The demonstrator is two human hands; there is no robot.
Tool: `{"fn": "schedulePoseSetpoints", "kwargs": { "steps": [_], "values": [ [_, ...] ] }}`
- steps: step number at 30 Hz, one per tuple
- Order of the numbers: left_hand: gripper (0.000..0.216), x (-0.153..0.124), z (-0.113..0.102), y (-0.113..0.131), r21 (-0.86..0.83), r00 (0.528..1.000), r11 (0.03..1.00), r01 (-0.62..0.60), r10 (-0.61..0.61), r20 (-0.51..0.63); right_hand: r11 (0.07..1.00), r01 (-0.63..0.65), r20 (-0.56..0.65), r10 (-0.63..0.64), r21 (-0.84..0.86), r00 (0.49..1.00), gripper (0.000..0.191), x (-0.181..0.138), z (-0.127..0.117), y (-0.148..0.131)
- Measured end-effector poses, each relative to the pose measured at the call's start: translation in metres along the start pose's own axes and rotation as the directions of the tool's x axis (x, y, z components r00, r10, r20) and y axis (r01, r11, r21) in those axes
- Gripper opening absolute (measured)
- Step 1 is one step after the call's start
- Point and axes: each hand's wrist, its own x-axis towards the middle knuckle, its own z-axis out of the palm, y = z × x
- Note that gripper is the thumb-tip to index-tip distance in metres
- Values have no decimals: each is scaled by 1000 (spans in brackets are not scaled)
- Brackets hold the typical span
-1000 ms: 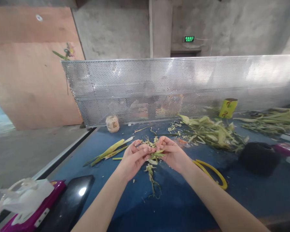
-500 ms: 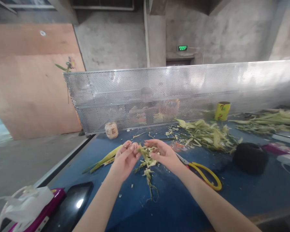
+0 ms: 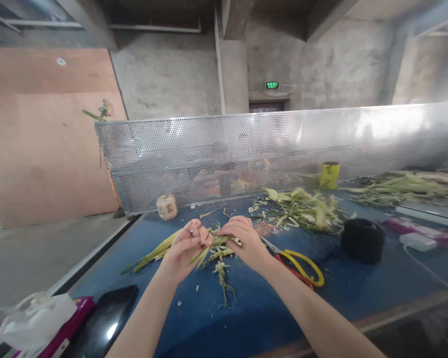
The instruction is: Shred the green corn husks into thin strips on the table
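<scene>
My left hand (image 3: pixel 182 247) and my right hand (image 3: pixel 245 242) meet over the blue table (image 3: pixel 269 308), both closed on a bundle of green leaf strips (image 3: pixel 212 246). The left pinches one end between thumb and fingers; the right wraps the other end. A ragged tail of strips (image 3: pixel 223 283) trails from the bundle toward me on the table. Long green-yellow leaves (image 3: pixel 153 252) lie just left of my left hand. Yellow-handled scissors (image 3: pixel 298 266) lie right of my right wrist.
A perforated metal screen (image 3: pixel 246 149) runs along the table's far edge. Before it stand a twine ball (image 3: pixel 167 207) and a yellow roll (image 3: pixel 329 174). Leaf piles (image 3: pixel 302 211) lie at back right, a black spool (image 3: pixel 362 240) beside them. A phone (image 3: pixel 108 318) and tissue pack (image 3: pixel 41 323) sit near left.
My hands have drawn the loose strips together into a tighter bundle and closed on it. The camera has tilted up and shifted, so the table sits lower in view.
</scene>
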Motion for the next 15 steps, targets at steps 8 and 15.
{"fn": "schedulePoseSetpoints", "kwargs": {
  "steps": [8, 15],
  "values": [
    [20, 11, -16, -8, 362, 970, 919, 155, -72, -233, 842, 296, 183, -237, -450, 954, 17, -3, -9, 10],
    [40, 13, -20, -24, 595, 987, 790, 151, -86, -136, 694, 437, 299, -320, -573, 899, 20, -4, -10, 11]
  ]
}}
